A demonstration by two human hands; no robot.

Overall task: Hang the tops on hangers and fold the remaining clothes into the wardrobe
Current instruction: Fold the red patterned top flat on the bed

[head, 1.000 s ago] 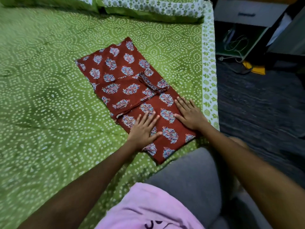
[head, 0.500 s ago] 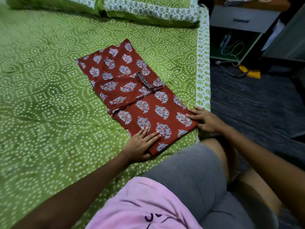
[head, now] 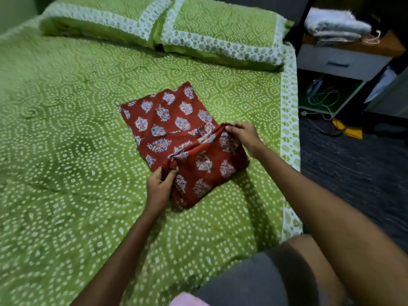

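— Carrying it all?
— A bed, spread with a green cover in white dotted swirls, white-and-green printed border along the right edge.
— Lying on it?
— Two pillows side by side at the far end, same green with the same printed border. Near the right edge, a rust-red printed garment, far part flat on the cover, near part doubled back over it.
— Beside the bed?
— Dark floor to the right, a yellow item lying on it, blurred.
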